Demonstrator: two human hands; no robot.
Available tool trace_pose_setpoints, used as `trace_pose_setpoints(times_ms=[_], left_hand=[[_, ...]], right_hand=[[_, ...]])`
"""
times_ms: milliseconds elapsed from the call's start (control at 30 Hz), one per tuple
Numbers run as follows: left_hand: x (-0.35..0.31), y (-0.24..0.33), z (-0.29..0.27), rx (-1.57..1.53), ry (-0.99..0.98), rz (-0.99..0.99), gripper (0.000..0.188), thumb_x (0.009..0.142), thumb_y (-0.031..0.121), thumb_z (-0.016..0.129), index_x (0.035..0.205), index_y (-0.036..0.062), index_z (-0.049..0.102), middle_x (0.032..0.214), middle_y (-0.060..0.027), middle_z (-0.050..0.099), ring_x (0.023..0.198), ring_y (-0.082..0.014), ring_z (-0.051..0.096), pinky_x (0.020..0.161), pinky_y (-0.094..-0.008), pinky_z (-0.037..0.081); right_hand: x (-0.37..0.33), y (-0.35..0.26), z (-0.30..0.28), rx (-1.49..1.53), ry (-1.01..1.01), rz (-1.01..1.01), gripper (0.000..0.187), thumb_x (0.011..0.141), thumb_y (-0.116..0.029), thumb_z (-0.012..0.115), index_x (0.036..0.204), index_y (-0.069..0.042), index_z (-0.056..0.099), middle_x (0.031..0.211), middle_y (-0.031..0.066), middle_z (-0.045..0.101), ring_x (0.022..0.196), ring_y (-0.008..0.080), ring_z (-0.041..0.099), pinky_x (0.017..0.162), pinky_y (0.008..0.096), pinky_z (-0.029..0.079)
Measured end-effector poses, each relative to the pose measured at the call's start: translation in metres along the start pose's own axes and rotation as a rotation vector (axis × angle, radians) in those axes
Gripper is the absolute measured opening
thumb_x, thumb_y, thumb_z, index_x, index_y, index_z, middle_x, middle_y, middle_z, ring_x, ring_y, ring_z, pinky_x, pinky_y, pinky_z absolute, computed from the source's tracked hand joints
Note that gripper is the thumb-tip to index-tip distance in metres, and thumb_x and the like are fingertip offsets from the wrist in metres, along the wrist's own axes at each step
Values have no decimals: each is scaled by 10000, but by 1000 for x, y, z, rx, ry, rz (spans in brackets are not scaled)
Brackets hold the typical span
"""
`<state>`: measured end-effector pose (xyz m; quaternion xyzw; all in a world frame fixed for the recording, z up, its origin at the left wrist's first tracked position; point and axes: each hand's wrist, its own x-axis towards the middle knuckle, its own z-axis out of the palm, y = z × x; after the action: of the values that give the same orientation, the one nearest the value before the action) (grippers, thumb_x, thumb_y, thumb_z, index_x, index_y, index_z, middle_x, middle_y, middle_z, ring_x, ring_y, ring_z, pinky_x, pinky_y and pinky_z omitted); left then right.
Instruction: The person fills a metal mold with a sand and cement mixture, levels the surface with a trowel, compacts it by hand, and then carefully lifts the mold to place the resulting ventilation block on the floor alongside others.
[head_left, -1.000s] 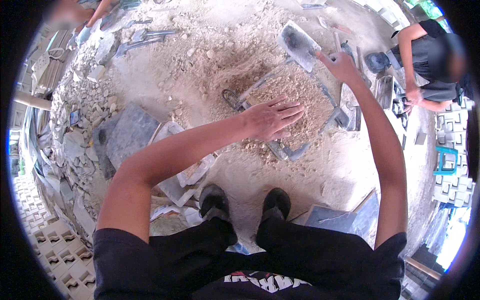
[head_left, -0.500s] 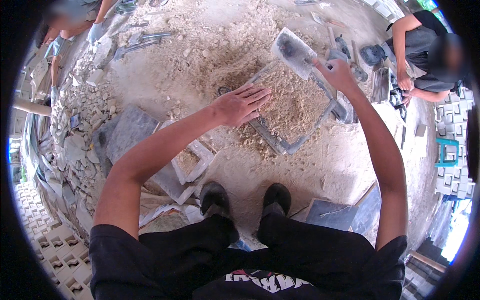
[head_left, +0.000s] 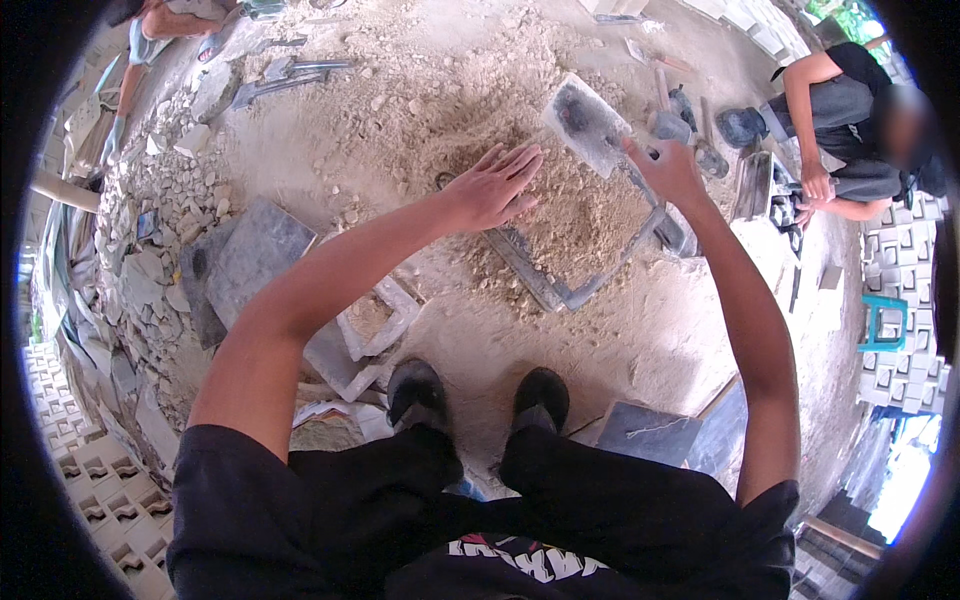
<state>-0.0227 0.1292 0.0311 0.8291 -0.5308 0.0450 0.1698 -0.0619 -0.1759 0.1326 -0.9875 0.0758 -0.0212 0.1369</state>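
A square grey mould frame (head_left: 602,277) lies on the dusty ground ahead of my feet. Loose, crumbly sand-coloured mix (head_left: 583,222) fills it and spills past its edges. My left hand (head_left: 496,188) is over the frame's left side, palm down and fingers stretched out, with nothing held; whether it touches the mix I cannot tell. At the far right corner, my right hand (head_left: 668,172) grips a flat rectangular trowel (head_left: 588,122). Its grey blade has a dark patch and covers part of the frame's far edge; the handle is mostly hidden by my fingers.
Grey slabs (head_left: 265,250) and a pale angular frame (head_left: 385,325) lie left. Rubble (head_left: 150,290) heaps farther left. Mallets (head_left: 665,120) lie beyond my right hand, near a crouching person (head_left: 835,120). Another person (head_left: 160,25) works far left. A dark board (head_left: 648,432) lies near my right foot.
My left hand has moved slightly away from me, toward the frame's far side. The trowel stays in my right hand, its blade a little lower in view. The whole view has shifted slightly.
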Motion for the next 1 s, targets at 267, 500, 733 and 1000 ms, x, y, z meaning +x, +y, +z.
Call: trace_pose_setpoints(times_ms=[267,500,733,1000], left_hand=[[-13,-8,-33,-97,113,-136,601,1014,396,172,1506,54,116,1574,-141,91,1461,-257,58,1183,-458,-18],[-34,-6,-43,7,72,-16,567,987,294,306,1478,23,224,1537,-173,220,1439,-317,180,1183,-461,72],[-31,1,-43,-51,70,92,570,961,251,415,1462,26,261,1533,-162,234,1434,-288,204,1186,-439,136],[-49,-3,-15,-52,-99,157,631,936,292,509,1455,19,278,1537,-137,234,1430,-277,216,1179,-423,173]], right_hand=[[-2,-12,-7,-67,-56,-264,575,870,-530,519,686,11,586,630,209,581,648,344,614,630,468,475],[30,-78,-6,-437,-234,-613,465,827,-463,517,619,-54,595,532,131,552,523,299,581,540,452,493],[62,-45,1,-406,-236,-431,489,831,-513,545,630,-70,603,552,146,549,540,313,563,552,454,474],[51,-3,-11,-348,5,-252,526,839,-533,520,724,-39,661,676,175,636,669,333,638,640,461,509]])
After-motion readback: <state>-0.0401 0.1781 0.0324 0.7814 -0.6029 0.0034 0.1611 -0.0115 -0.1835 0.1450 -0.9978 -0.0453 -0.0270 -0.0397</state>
